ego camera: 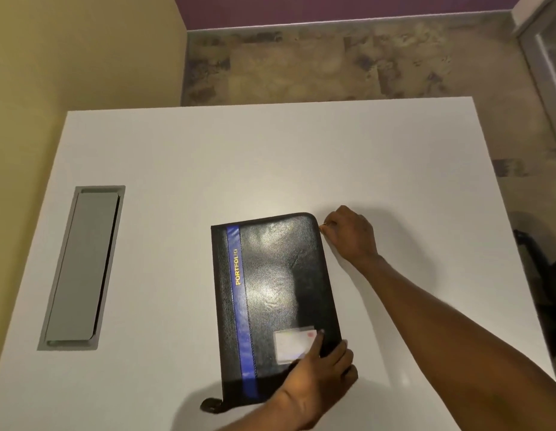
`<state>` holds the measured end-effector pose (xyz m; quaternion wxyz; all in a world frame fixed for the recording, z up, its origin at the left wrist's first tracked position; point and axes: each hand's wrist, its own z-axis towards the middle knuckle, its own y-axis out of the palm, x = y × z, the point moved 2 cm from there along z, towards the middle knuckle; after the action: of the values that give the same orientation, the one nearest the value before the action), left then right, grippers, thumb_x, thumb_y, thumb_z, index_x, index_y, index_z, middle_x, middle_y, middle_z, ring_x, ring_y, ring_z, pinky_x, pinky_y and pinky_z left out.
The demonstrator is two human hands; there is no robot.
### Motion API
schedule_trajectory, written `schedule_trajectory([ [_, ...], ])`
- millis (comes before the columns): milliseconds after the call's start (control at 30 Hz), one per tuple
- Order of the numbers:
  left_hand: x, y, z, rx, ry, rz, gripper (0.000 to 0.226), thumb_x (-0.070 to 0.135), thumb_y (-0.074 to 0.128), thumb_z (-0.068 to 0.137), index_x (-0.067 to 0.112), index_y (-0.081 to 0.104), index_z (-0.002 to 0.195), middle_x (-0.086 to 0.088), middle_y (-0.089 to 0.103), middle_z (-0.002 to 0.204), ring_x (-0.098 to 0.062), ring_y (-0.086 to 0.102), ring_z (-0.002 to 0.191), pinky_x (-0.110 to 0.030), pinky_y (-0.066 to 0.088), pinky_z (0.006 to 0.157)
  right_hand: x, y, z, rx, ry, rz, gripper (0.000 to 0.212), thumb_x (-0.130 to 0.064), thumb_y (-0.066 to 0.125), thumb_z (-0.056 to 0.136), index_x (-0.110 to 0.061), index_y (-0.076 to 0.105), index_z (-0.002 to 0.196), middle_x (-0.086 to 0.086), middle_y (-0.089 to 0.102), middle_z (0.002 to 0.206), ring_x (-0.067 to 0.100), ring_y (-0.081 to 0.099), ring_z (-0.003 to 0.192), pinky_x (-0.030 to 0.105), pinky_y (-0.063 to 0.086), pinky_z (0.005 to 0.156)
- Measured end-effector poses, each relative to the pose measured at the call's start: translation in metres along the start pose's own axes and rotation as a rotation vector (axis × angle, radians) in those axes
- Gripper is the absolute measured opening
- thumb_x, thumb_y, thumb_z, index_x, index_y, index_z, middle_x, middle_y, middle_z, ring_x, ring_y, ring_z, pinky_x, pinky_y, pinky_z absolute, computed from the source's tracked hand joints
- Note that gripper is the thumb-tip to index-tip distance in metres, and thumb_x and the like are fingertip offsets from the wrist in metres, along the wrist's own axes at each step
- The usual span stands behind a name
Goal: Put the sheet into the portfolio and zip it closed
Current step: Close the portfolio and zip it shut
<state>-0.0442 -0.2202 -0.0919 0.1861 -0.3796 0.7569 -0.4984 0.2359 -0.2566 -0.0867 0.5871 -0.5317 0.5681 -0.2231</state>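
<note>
A black portfolio (270, 293) with a blue stripe and the gold word PORTFOLIO lies closed on the white table (208, 157). No sheet is visible. My left hand (317, 374) presses on its near right corner, with a finger lying over a small white card window (294, 343). My right hand (348, 234) is at the far right corner, its fingers pinched on what looks like a small zipper pull at the portfolio's edge. A black strap loop (212, 405) sticks out at the near left corner.
A grey rectangular cable hatch (82, 265) is set into the table on the left. The table's far edge meets a patterned floor (348, 63); a yellow wall (83, 51) stands at the left. Something dark, maybe a chair (541, 275), sits past the right edge.
</note>
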Motion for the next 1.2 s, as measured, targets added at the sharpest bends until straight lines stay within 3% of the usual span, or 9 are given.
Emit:
schedule_trajectory([
  [67,-0.002,0.003,0.003,0.050,-0.007,-0.025,0.019,0.029,0.067,0.092,0.027,0.067,0.111,-0.002,0.069,0.123,-0.023,0.062,0.130,-0.060,0.052,0.104,-0.004,0.000,0.013,-0.022,-0.009,-0.013,0.019,-0.033,0.066,0.093,-0.017,0.077,0.097,0.004,0.069,0.103,0.030,0.067,0.092,0.041,0.052,0.086],
  [133,-0.003,0.012,0.001,0.104,0.026,0.001,0.035,0.038,0.072,0.088,0.024,0.063,0.119,-0.006,0.063,0.130,-0.027,0.056,0.134,-0.063,0.048,0.106,-0.005,0.001,0.020,-0.043,-0.013,-0.015,0.019,-0.031,0.064,0.094,-0.017,0.076,0.097,0.004,0.068,0.102,0.031,0.067,0.092,0.042,0.052,0.085],
  [233,-0.018,0.011,0.000,0.233,0.015,-0.093,0.040,0.042,0.056,0.094,0.021,0.058,0.127,-0.007,0.055,0.138,-0.026,0.051,0.140,-0.062,0.043,0.114,-0.005,0.003,0.022,-0.060,-0.009,0.003,0.018,-0.032,0.063,0.094,-0.018,0.074,0.094,0.003,0.067,0.098,0.030,0.066,0.090,0.043,0.053,0.082],
  [433,-0.139,-0.032,0.004,0.344,-0.445,-0.297,0.055,0.042,0.047,0.101,0.019,0.050,0.151,-0.005,0.046,0.161,-0.025,0.044,0.150,-0.052,0.037,0.122,0.000,0.003,0.018,-0.045,-0.037,0.061,0.013,-0.031,0.069,0.092,-0.018,0.073,0.091,0.002,0.066,0.092,0.027,0.066,0.086,0.041,0.053,0.077],
  [667,-0.248,-0.047,0.004,0.429,-0.881,-0.609,0.065,0.035,0.049,0.106,0.011,0.030,0.163,-0.009,0.024,0.172,-0.028,0.017,0.161,-0.052,0.014,0.131,0.003,0.004,0.024,-0.061,-0.054,0.068,0.012,-0.032,0.070,0.093,-0.020,0.073,0.092,-0.002,0.065,0.092,0.023,0.064,0.085,0.037,0.049,0.076],
  [900,-0.255,-0.035,0.028,0.425,-0.956,-0.688,0.050,0.035,0.044,0.109,0.010,0.046,0.152,-0.009,0.037,0.166,-0.027,0.021,0.160,-0.056,0.008,0.130,0.006,0.007,0.025,-0.037,-0.057,0.091,0.007,-0.028,0.071,0.092,-0.021,0.072,0.091,-0.004,0.065,0.091,0.019,0.064,0.083,0.035,0.049,0.076],
  [1100,-0.250,-0.026,0.041,0.569,-1.005,-0.771,0.039,0.034,0.048,0.105,0.007,0.054,0.132,-0.010,0.053,0.147,-0.028,0.029,0.155,-0.062,0.005,0.129,0.012,0.014,0.025,-0.028,-0.065,0.128,0.003,-0.025,0.070,0.093,-0.022,0.070,0.093,-0.004,0.065,0.091,0.017,0.062,0.081,0.038,0.053,0.077],
  [1200,-0.246,-0.023,0.043,0.607,-0.960,-0.782,0.044,0.036,0.048,0.105,0.006,0.054,0.136,-0.010,0.051,0.150,-0.027,0.025,0.158,-0.061,0.002,0.129,0.016,0.011,0.029,-0.020,-0.082,0.156,0.004,-0.026,0.071,0.094,-0.023,0.070,0.094,-0.004,0.065,0.092,0.017,0.062,0.081,0.035,0.052,0.076],
])
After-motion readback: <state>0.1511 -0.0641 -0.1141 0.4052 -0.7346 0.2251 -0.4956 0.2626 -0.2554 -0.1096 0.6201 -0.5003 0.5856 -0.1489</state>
